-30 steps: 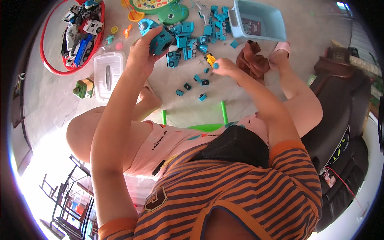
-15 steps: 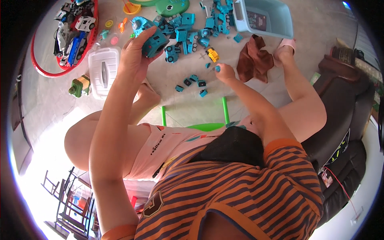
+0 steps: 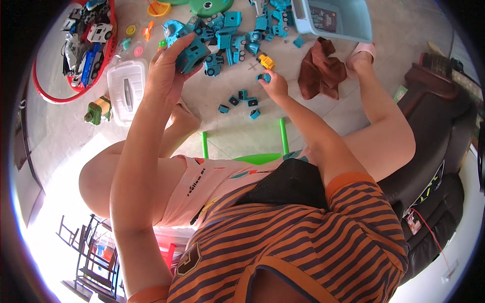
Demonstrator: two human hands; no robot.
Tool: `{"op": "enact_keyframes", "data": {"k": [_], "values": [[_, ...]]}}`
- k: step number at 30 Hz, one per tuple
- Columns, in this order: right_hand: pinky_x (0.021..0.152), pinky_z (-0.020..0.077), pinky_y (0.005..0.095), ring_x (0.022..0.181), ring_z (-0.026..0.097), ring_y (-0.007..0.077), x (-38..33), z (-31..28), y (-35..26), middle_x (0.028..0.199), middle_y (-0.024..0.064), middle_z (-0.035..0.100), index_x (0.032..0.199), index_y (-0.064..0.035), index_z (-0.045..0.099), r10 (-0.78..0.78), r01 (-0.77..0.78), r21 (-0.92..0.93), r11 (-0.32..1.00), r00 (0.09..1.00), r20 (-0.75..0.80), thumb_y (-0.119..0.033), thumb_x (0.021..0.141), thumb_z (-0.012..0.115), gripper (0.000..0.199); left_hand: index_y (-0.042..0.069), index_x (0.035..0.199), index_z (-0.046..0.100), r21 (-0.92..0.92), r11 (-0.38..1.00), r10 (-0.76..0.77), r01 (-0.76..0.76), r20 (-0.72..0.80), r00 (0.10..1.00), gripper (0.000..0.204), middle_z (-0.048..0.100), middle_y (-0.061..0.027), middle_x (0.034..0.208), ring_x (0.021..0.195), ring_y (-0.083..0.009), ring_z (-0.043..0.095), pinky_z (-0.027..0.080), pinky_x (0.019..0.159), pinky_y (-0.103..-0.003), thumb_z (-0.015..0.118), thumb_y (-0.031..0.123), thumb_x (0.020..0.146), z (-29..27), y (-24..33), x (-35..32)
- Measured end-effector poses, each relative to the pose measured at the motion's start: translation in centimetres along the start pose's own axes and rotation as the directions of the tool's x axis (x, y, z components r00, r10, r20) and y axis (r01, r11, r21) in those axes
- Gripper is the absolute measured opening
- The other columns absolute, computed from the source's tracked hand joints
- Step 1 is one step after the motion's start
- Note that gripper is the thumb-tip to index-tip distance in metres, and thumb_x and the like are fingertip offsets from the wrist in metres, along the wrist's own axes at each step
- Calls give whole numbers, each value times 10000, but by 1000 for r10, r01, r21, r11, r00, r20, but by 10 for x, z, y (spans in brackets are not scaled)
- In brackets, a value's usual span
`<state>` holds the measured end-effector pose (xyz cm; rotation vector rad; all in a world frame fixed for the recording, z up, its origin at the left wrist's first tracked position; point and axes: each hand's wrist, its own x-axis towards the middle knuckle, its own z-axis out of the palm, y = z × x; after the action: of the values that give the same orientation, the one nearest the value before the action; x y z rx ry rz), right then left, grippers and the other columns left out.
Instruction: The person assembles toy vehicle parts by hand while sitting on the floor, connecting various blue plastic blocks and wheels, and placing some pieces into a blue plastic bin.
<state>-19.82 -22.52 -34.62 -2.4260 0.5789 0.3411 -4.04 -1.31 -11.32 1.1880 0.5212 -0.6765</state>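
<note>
My left hand (image 3: 169, 70) is raised, wrapped round a chunky teal toy vehicle (image 3: 193, 54) with dark markings. My right hand (image 3: 275, 86) reaches low to the floor, fingertips closed on a small teal toy piece (image 3: 265, 77). Whether a second small piece lies under those fingers is hard to tell. Several small teal blocks with dark faces (image 3: 243, 94) lie loose on the floor, nearer to me. Just beyond my right fingers sits a small yellow toy truck (image 3: 265, 61). More teal toy vehicles and parts (image 3: 230, 40) are heaped past both hands.
A light blue bin (image 3: 348, 33) stands at the far right, beside a crumpled brown cloth (image 3: 322, 70). At left are a white lidded box (image 3: 126, 91), a green toy (image 3: 97, 111) and a red-rimmed basket of toy cars (image 3: 91, 60). Green legs (image 3: 284, 136) rise before my lap.
My right hand has moved slightly left and away from me, over to the small dark teal piece on the floor. My left hand still holds the toy vehicle. The view has shifted a little.
</note>
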Motion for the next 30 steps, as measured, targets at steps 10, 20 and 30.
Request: {"op": "enact_keyframes", "data": {"k": [10, 20, 30], "values": [[635, 468, 360, 755, 597, 259, 28, 4, -16, 812, 119, 619, 852, -65, 598, 45, -44, 6, 999, 997, -71, -244, 658, 687, 278, 13, 1017, 511, 7, 1000, 1, -1, 17, 1000, 374, 564, -91, 944, 868, -197, 571, 496, 749, -342, 672, 185, 727, -1, -2, -1], [607, 481, 294, 694, 571, 189, 53, -84, -82, 820, 102, 573, 912, -24, 543, -279, -631, 775, 19, 741, 611, -37, 736, 600, 186, 15, 1013, 510, -11, 1000, -29, 30, 29, 999, 363, 560, -91, 951, 869, -210, 569, 487, 771, -377, 654, 195, 733, -8, 0, -3], [643, 465, 339, 712, 547, 198, 47, -123, -134, 882, 106, 545, 929, -23, 537, -570, -489, 869, -74, 736, 365, -31, 749, 530, 181, 16, 1028, 494, -129, 987, -87, 99, 92, 992, 372, 559, -101, 972, 904, -225, 551, 463, 822, -404, 630, 213, 744, 3, 1, -8]]}}
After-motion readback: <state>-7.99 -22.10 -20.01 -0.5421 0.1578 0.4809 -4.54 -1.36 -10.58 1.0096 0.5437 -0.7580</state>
